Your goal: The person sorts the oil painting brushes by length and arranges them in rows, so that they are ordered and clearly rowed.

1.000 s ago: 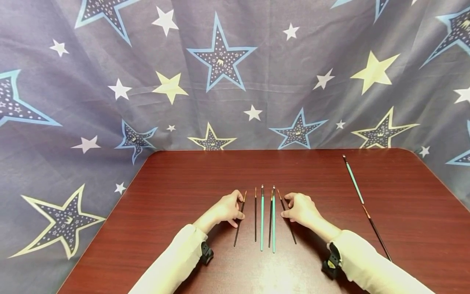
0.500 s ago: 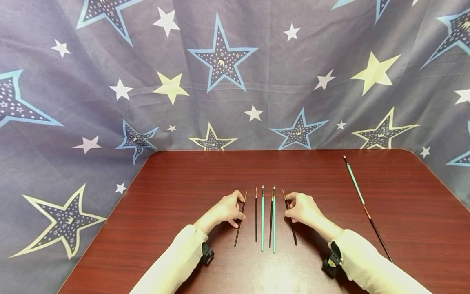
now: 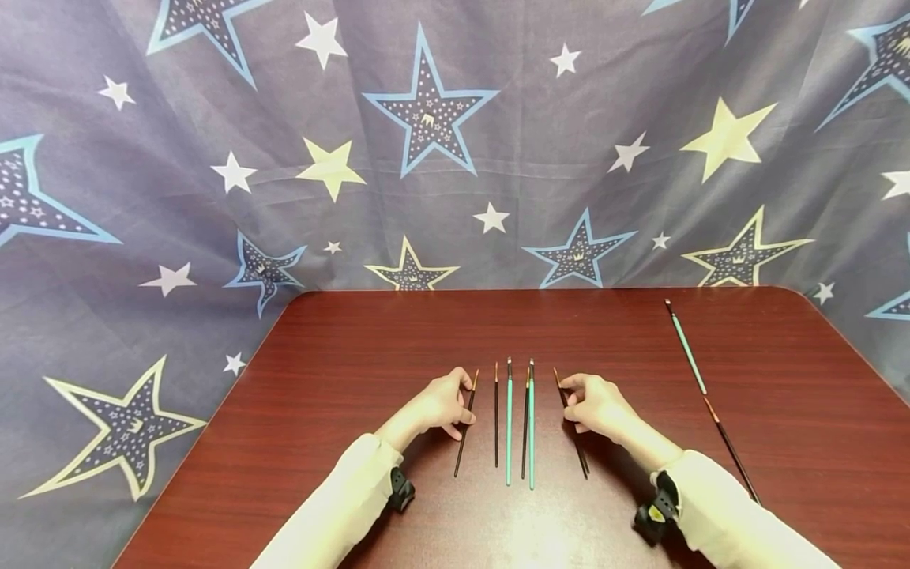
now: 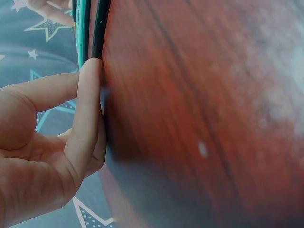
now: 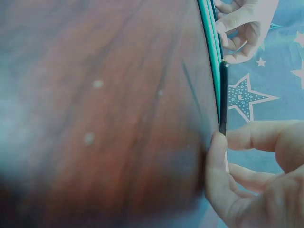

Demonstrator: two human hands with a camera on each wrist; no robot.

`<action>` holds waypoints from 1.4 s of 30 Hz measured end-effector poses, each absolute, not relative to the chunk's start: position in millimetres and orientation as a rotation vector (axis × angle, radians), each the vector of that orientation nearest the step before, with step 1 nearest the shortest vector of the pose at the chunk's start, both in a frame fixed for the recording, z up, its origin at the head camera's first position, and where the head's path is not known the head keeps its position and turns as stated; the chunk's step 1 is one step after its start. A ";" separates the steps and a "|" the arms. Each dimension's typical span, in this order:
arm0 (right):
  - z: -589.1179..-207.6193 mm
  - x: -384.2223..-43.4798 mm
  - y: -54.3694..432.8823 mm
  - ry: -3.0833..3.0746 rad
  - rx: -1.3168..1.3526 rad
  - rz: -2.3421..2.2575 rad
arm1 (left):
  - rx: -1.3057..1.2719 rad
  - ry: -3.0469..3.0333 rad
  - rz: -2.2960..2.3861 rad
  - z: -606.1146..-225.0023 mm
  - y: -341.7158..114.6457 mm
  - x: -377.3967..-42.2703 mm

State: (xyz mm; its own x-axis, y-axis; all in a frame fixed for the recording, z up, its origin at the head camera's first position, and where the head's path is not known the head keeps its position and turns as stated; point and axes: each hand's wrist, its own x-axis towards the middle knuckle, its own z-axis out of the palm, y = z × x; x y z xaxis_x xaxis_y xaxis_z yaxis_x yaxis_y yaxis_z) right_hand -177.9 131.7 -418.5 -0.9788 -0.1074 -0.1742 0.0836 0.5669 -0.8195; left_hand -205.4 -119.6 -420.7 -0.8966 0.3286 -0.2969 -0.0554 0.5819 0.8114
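My left hand [image 3: 438, 401] pinches a thin black paintbrush [image 3: 460, 452] on the table, its bristle end pointing away from me. My right hand [image 3: 599, 405] holds another black paintbrush [image 3: 581, 457] between thumb and fingers, slightly slanted. Between the hands lie a black paintbrush [image 3: 496, 427], a teal paintbrush [image 3: 509, 435], and a second teal paintbrush [image 3: 532, 446] close against one more black paintbrush [image 3: 524, 442]. In the left wrist view, the fingertips [image 4: 89, 80] meet a black handle [image 4: 100, 28]. The right wrist view has thumb and finger at a black handle [image 5: 223, 102].
At the right, a teal paintbrush [image 3: 687, 352] and a black paintbrush [image 3: 732, 452] lie end to end in a slanted line on the reddish-brown table [image 3: 370, 340]. A grey star-patterned cloth [image 3: 512, 182] hangs behind the table.
My right hand has slid its black paintbrush to the right, away from the middle brushes. My left hand and the other brushes stay in place.
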 end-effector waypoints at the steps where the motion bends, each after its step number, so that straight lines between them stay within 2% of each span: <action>1: -417.9 -176.9 133.1 2.599 -0.016 -1.373 | 0.218 2.396 1.249 -420.4 -119.7 -205.5; 42: -413.1 -120.6 247.6 2.736 0.038 -1.189 | 0.221 2.391 1.239 -419.6 -120.1 -206.6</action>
